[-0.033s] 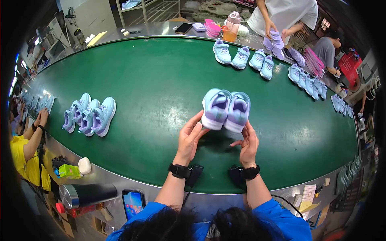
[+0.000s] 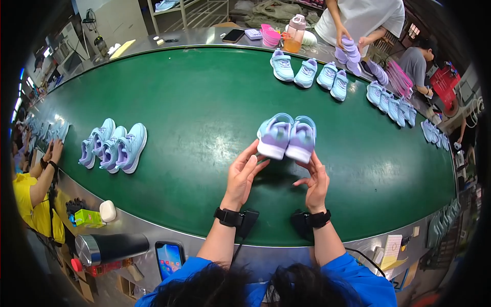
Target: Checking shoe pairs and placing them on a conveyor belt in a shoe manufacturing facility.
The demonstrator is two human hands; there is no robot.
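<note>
A pair of light blue and lilac sneakers is held up side by side above the green work surface, heels toward me. My left hand is closed on the left sneaker, fingers beneath and along its outer side. On the other sneaker, my right hand grips the outer side near the heel, its thumb held away. The undersides and the fingertips below them are hidden. To the left stand several matching sneakers in a close group.
More blue sneakers line the far right edge. Across from me, a person's hands hold lilac insoles near a drink bottle. On the near metal ledge lie a dark flask and a phone. A person in yellow works at left.
The held sneakers have tipped slightly, so their heels show more and their openings less. My hands have barely moved.
</note>
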